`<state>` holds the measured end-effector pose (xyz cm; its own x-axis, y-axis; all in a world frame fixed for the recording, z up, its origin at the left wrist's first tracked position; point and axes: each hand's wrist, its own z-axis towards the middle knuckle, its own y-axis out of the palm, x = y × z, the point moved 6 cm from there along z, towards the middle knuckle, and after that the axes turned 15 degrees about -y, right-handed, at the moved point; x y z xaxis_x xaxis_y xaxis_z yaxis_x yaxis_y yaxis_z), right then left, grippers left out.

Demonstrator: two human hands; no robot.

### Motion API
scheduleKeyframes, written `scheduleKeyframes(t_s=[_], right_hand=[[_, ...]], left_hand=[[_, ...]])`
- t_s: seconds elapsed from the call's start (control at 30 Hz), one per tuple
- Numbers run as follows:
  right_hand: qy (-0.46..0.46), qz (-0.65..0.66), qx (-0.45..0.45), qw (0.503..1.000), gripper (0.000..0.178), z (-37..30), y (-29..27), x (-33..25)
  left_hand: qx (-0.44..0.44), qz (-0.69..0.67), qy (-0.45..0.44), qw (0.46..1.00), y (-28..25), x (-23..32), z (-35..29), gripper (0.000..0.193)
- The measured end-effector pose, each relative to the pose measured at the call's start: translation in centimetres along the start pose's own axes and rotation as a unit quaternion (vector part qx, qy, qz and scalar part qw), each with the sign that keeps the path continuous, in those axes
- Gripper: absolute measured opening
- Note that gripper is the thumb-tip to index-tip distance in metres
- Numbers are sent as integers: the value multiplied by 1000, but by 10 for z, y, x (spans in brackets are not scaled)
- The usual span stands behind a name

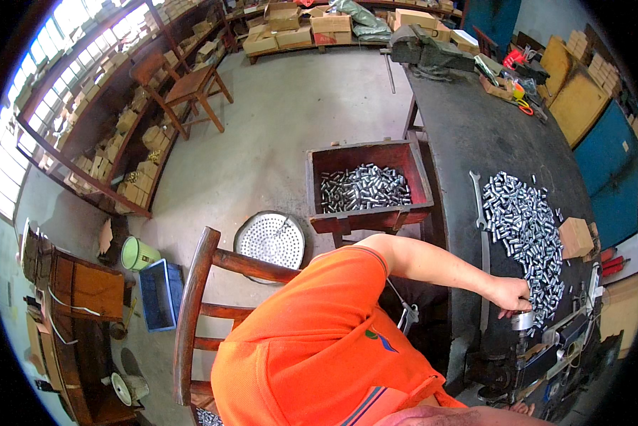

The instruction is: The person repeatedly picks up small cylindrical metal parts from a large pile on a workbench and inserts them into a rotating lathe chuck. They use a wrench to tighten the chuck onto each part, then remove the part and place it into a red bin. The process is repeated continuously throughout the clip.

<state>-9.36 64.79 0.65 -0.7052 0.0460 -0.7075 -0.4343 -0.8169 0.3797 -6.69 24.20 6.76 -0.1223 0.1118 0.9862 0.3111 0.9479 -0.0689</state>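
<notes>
My left arm, in an orange sleeve, reaches across to the workbench (468, 213). My left hand (509, 295) is closed, fingers curled down by the near edge of a pile of small shiny metal cylinders (525, 227). Just below its fingertips stands a round silver metal head (522, 321) on a dark bench fixture (500, 369). Whatever the fingers hold is hidden. Low in the picture, beside the fixture's base, only some fingers of my right hand (523, 409) show; their grip is not clear.
A wrench (478, 199) and a cardboard box (576, 238) flank the pile. Calipers (573, 348) lie near the fixture. A red-lined wooden crate (369, 219) of cylinders stands left of the bench. A vise (432, 53) sits at the far end. Behind me are a wooden chair (198, 312) and perforated pan (269, 245).
</notes>
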Motion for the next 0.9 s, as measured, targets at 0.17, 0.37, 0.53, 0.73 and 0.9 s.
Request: scheduleKeyframes(t_s=[0.17,0.37,0.53,0.73,0.9], right_hand=[[0,37,-30,999,23,-9,12,-8],[-39,255,-141,956,23,-3,24,7],[-41,-15,-51,998,23,-4,6,7],[-30,-59,-26,997,25,0,-10,19],[135,105,-77,982,25,9,-18,47]], left_hand=[[10,22,-6,1000,1,0,1,33],[49,112,14,992,-1,7,-3,34],[51,113,15,992,-3,8,-5,32],[35,110,-6,993,-1,7,-3,32],[28,118,-25,992,1,9,-4,36]])
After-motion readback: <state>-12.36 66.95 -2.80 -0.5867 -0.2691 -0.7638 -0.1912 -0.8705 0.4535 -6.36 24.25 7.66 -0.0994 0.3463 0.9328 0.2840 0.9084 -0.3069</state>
